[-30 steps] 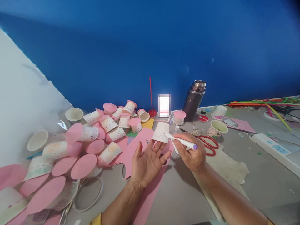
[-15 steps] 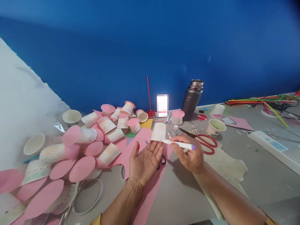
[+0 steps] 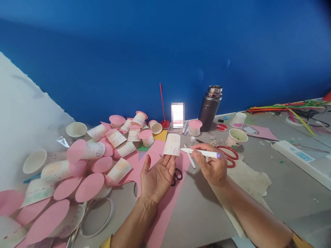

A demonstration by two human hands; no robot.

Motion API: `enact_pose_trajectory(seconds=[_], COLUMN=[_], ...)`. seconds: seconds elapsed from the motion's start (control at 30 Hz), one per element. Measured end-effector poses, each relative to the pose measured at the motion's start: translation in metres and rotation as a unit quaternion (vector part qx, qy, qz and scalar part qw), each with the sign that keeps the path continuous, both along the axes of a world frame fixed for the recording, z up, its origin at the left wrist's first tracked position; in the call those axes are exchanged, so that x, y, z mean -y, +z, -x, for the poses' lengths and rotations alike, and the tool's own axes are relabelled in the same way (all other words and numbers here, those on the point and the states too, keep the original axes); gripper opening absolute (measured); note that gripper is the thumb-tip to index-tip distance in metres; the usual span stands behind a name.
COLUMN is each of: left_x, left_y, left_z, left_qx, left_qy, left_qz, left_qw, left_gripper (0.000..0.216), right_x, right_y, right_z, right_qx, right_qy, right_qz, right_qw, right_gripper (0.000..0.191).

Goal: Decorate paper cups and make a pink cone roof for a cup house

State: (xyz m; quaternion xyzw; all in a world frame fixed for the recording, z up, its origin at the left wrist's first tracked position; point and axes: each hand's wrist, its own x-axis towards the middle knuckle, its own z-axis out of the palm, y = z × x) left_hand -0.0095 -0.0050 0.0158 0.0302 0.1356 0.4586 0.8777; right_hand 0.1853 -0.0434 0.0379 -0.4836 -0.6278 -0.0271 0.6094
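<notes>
My left hand, palm up, holds a white paper cup upside down at its fingertips; the ends of the fingers are hidden at the cup's rim. A yellow-orange window is drawn on the cup, with purple strokes near the rim. Pinched in my right hand is a white marker with a purple end. Its tip points left at the cup's lower edge, with a small gap between them. Below the marker lies another white pen. Black-handled scissors rest on pink paper behind my left hand.
Decorated cups with pink paper discs crowd the left side. A dark bottle stands uncapped near the blue wall. At right are red-handled scissors, a patterned cup, a cloth-like sheet and a power strip.
The marker's tip has drawn back to the right, off the cup's lower edge. The cup has turned slightly, and its purple strokes show more clearly. The view has shifted a little.
</notes>
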Motion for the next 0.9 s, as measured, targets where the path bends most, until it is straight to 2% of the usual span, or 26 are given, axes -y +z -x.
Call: enact_pose_trajectory(seconds=[0.17,0.37,0.9], left_x=[0.001,0.003,0.014], left_y=[0.003,0.009,0.006], left_z=[-0.001,-0.006,-0.016], left_qx=[-0.012,-0.054,-0.145], left_qy=[0.006,0.025,0.044], left_qz=[0.019,0.028,-0.068], left_qw=[1.0,0.998,0.986], left_gripper=[0.068,0.062,0.045], right_x=[-0.002,0.001,-0.001], right_y=[-0.002,0.003,0.0], right_z=[0.0,0.002,0.003], right_qx=[0.005,0.018,0.062], right_qy=[0.001,0.034,0.056], right_qz=[0.001,0.014,0.008], right_qw=[1.0,0.999,0.997], right_gripper=[0.014,0.015,0.011])
